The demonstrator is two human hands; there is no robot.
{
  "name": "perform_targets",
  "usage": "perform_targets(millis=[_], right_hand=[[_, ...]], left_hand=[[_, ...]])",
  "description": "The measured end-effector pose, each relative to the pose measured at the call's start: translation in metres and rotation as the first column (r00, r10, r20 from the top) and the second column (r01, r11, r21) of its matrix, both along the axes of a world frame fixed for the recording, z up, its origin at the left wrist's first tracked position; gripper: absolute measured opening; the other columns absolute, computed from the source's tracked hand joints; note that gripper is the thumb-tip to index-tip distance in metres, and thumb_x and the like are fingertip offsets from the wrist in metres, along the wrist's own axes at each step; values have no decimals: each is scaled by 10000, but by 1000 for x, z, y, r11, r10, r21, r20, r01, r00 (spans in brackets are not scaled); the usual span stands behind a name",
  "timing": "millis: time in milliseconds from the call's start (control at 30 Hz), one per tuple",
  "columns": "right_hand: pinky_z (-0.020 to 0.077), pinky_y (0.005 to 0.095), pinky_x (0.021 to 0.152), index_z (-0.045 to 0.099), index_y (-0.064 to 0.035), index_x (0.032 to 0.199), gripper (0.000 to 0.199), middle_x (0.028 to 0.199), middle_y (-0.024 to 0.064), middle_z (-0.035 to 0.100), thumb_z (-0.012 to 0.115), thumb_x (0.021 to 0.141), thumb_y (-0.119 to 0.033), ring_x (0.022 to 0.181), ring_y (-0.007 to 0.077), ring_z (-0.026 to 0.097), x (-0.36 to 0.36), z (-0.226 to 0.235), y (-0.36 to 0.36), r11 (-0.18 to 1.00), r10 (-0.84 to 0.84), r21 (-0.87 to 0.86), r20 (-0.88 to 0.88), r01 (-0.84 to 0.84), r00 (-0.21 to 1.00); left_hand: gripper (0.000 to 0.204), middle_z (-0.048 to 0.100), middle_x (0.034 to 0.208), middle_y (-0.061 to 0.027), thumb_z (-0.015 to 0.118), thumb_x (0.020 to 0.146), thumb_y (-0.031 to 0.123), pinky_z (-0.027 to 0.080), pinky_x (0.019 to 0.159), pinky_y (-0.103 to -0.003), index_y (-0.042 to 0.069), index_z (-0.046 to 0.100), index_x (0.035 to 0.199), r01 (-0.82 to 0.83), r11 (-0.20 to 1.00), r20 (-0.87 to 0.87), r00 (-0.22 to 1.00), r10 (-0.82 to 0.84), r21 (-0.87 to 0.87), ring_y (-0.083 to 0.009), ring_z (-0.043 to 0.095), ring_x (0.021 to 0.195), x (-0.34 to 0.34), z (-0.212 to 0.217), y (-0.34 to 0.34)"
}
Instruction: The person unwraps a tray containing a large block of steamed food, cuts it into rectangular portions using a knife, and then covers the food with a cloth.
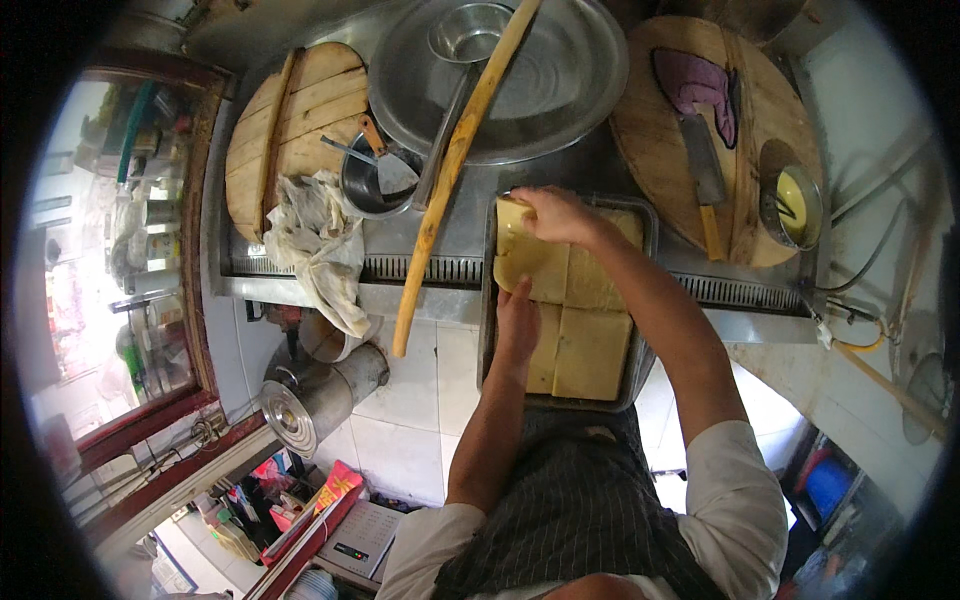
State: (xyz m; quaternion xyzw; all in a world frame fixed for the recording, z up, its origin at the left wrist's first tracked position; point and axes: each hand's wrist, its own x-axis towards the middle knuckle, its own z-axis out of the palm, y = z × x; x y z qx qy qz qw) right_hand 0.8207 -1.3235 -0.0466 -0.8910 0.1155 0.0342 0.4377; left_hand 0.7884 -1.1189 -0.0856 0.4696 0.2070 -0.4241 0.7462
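A dark rectangular tray (652,215) sticks out past the counter's front edge and holds several pale yellow square slabs of food. The far left slab (525,255) is tilted and bent, partly raised from its place. My right hand (553,215) pinches it by the far edge, thumb and fingers closed. At its near edge my left hand (517,325) grips with the fingertips. Two more slabs lie flat nearby, the far right slab (600,270) and the near right slab (592,352). I cannot tell what food this is.
A wooden pole (455,175) crosses a large metal basin (570,90) with a ladle (470,35). At left are a round wooden lid (320,95), a small pot (365,185) and a cloth (318,235). Right lies a board (640,130) with a cleaver (703,165) and a yellow-filled bowl (795,200).
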Motion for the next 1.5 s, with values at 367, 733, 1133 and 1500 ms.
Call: perform_targets(millis=[367,733,1133,1500], right_hand=[[432,420,962,530,-52,1255,471,1201,177,591,595,792,-111,1107,346,558,2,-12,7,986,65,-141,-134,-84,989],[538,322,771,564,-65,1193,342,1047,118,647,526,870,40,928,233,651,-57,53,-30,916,-390,92,435,391,812],[526,349,791,578,-38,1134,279,1021,129,653,492,883,50,943,239,644,-140,-2,-44,777,-623,-82,48,624,781],[473,437,909,583,-13,1134,337,1138,199,596,546,799,12,1064,351,577,-134,-7,-47,842,-518,-183,-10,508,855]], left_hand=[[425,432,1391,-69,469,961,124,326,1079,-383,73,377,1373,-41,947,-37,999,31,-320,-221,431,1261,-5,2,-2],[293,622,1108,-101,468,947,78,486,842,-360,37,497,1236,397,917,-120,913,-389,47,-257,619,964,-29,74,53],[544,323,1472,-131,478,944,353,200,1129,-449,60,380,1391,58,494,409,-647,-643,867,-312,243,1388,-27,24,-135],[663,250,1513,-112,554,885,425,175,1133,-505,93,347,1420,91,495,431,-640,-636,864,-320,226,1396,-34,0,-129]])
